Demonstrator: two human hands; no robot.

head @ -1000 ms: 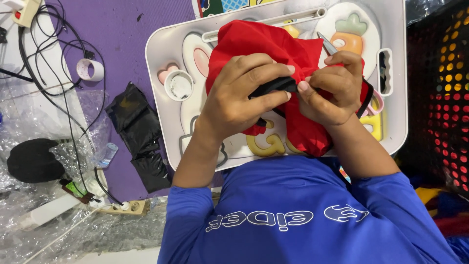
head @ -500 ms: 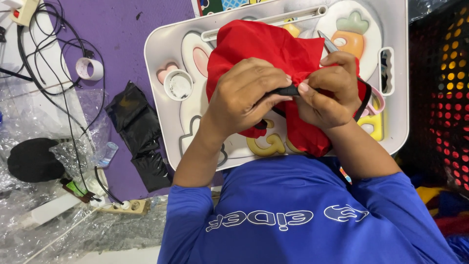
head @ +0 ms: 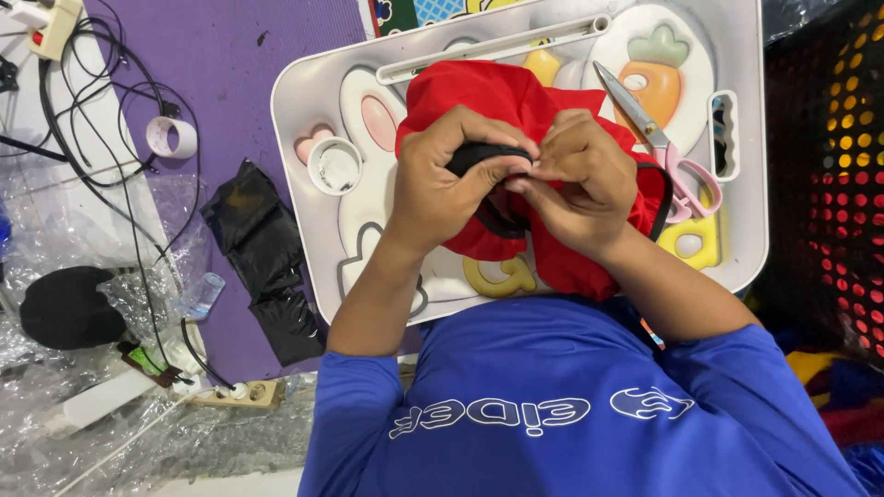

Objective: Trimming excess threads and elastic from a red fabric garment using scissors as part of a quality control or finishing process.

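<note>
A red cloth (head: 497,97) with black trim lies bunched on a white lap tray (head: 746,239) printed with a rabbit and a carrot. My left hand (head: 447,184) grips a black strip of the cloth (head: 483,155) from the left, fingers curled over it. My right hand (head: 580,179) meets it from the right, its fingertips pinching the same black strip next to my left thumb. A black band (head: 658,198) runs along the cloth's right edge. Pink-handled scissors (head: 658,143) rest on the tray just right of my right hand.
A small white round cup (head: 336,167) sits on the tray's left. On the purple mat lie a tape roll (head: 170,136), black fabric pieces (head: 262,253) and cables (head: 110,110). A power strip (head: 244,394) and crumpled plastic are lower left; a black mesh basket (head: 829,184) stands right.
Both hands have drawn closer over the cloth. The black strip is now pinched between my left thumb and right fingertips, and the scissors show more beside my right hand.
</note>
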